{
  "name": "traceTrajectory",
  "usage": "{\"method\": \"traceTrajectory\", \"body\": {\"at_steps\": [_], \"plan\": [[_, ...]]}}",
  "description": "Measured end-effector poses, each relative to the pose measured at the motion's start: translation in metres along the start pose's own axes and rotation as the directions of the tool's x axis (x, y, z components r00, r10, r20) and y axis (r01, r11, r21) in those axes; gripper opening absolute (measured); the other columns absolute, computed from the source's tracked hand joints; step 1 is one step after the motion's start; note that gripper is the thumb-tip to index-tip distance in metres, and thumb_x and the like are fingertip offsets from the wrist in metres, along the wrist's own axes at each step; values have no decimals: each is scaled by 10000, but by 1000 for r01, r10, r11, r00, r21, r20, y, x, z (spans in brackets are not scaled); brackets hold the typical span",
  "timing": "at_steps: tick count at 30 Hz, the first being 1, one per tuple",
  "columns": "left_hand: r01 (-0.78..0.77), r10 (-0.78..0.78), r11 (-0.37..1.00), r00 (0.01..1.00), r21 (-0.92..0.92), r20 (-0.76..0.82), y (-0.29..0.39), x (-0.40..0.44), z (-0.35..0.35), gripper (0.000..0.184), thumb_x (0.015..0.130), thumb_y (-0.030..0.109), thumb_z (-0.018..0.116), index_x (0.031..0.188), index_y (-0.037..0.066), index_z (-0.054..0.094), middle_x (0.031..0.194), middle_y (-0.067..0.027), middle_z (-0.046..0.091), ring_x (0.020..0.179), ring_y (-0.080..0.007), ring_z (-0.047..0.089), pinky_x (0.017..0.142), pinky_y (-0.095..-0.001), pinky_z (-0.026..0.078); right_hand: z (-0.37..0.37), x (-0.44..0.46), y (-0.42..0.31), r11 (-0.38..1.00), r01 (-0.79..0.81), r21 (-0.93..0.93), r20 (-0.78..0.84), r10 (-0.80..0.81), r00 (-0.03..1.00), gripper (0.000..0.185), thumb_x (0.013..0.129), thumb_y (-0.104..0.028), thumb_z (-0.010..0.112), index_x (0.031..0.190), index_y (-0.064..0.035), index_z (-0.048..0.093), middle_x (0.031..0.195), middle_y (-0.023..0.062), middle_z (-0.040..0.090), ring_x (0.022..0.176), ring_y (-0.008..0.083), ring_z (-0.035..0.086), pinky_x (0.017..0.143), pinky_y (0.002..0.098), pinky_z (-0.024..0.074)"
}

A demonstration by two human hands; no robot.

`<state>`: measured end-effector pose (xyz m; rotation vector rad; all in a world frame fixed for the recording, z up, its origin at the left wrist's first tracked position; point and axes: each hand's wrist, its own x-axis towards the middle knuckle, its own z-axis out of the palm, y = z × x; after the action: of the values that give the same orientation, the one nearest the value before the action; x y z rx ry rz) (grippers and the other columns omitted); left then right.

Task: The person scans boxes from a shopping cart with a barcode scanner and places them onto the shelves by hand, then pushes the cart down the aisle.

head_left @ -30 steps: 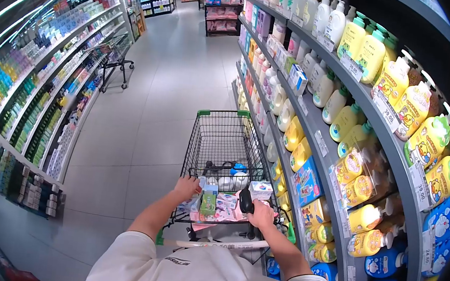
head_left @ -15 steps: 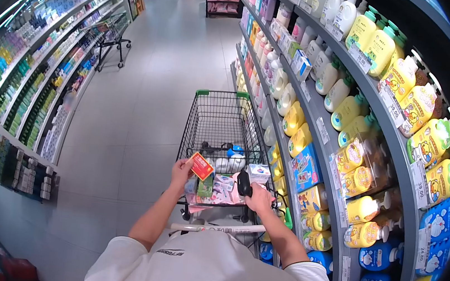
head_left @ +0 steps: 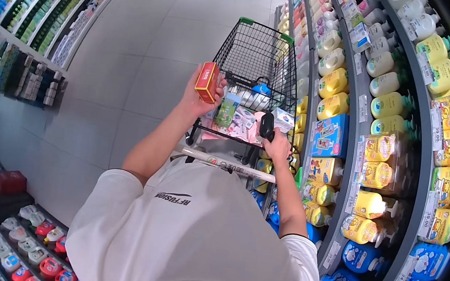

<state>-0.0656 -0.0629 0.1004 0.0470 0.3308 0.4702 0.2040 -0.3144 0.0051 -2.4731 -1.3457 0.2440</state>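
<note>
A small red and yellow box (head_left: 207,82) is gripped in my left hand (head_left: 192,100), raised over the near left corner of the shopping cart (head_left: 248,45). My right hand (head_left: 278,146) holds a black handheld device (head_left: 267,126) above the cart's near part. A green box (head_left: 227,110) and pink-and-white packages (head_left: 245,121) lie in that part, with a white box (head_left: 282,118) at its right. Deeper in the basket are white items and one with a blue top (head_left: 261,89). The cart's white handle bar (head_left: 227,164) crosses in front of my body.
Tall shelves (head_left: 353,128) of yellow, white and blue bottles stand close along the right. Another shelf unit (head_left: 66,14) lines the left side beyond the grey floor (head_left: 128,55). At lower left are red boxes (head_left: 9,182) and a low rack of bottles (head_left: 35,246).
My left hand has come up from the cart with the red and yellow box, now turned more upright. The view has tilted down and rotated. My right hand still holds the black device.
</note>
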Motion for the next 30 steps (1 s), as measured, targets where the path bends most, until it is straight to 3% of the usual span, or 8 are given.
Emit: {"method": "traceTrajectory", "body": {"at_steps": [4, 12, 16, 19, 22, 26, 28, 30], "plan": [[58, -68, 996, 987, 71, 148, 0, -6, 11, 691, 965, 623, 631, 1290, 14, 627, 1091, -111, 669, 829, -209, 629, 682, -296, 539, -5, 3, -2, 1000, -28, 5, 57, 27, 998, 490, 734, -264, 781, 1173, -78, 663, 1008, 236, 761, 973, 456, 725, 871, 547, 566], [125, -144, 982, 980, 141, 140, -4, -24, 25, 697, 943, 614, 597, 1300, 15, 605, 1074, -143, 646, 867, -268, 644, 686, -363, 561, -45, -6, -13, 998, 59, 4, 96, -59, 994, 476, 747, -216, 770, 1184, -68, 652, 1077, 217, 750, 1012, 445, 709, 879, 538, 562], [132, -165, 968, 975, 212, 148, 1, -28, 28, 734, 959, 645, 538, 1334, 18, 596, 1093, -150, 652, 869, -278, 648, 702, -393, 569, -75, -21, -16, 999, 46, 24, -54, -45, 998, 424, 758, -212, 755, 1143, -72, 646, 1014, 214, 740, 955, 462, 702, 832, 550, 547], [167, -208, 966, 955, 196, 212, 0, -27, 33, 755, 993, 632, 514, 1410, 5, 571, 1169, -180, 670, 919, -305, 682, 731, -424, 591, -105, -47, -23, 991, -38, 131, -266, 72, 961, 332, 801, -210, 763, 1080, -59, 662, 930, 224, 726, 882, 468, 699, 762, 533, 535], [138, -181, 942, 976, 306, 117, -7, -24, 38, 753, 1047, 583, 475, 1483, -29, 524, 1268, -239, 666, 939, -317, 689, 728, -440, 586, -127, -79, -37, 978, -39, 203, -381, 115, 917, 315, 806, -180, 774, 1068, -47, 661, 908, 219, 722, 860, 465, 697, 751, 502, 543], [200, -233, 933, 970, 299, 76, -19, -15, 37, 666, 1103, 521, 424, 1499, -6, 514, 1397, -275, 640, 1043, -350, 729, 815, -492, 625, -147, -118, -63, 907, -42, 418, -314, 188, 931, 326, 791, -103, 780, 1082, -32, 652, 909, 222, 708, 868, 474, 686, 746, 472, 548], [257, -291, 906, 955, 336, 57, -27, -7, 36, 640, 1108, 504, 424, 1499, 5, 518, 1409, -263, 642, 1061, -349, 734, 836, -494, 633, -144, -130, -71, 900, 87, 427, -337, 69, 939, 348, 742, -60, 774, 1074, -36, 672, 905, 210, 692, 857, 448, 690, 729, 434, 546], [268, -290, 892, 957, 364, 8, -37, 2, 25, 627, 1109, 497, 427, 1500, 15, 514, 1405, -253, 652, 1070, -348, 733, 855, -493, 636, -137, -141, -75, 889, 27, 458, -150, 47, 988, 406, 723, -114, 786, 1115, -64, 691, 994, 156, 724, 894, 412, 705, 747, 422, 563]]}}
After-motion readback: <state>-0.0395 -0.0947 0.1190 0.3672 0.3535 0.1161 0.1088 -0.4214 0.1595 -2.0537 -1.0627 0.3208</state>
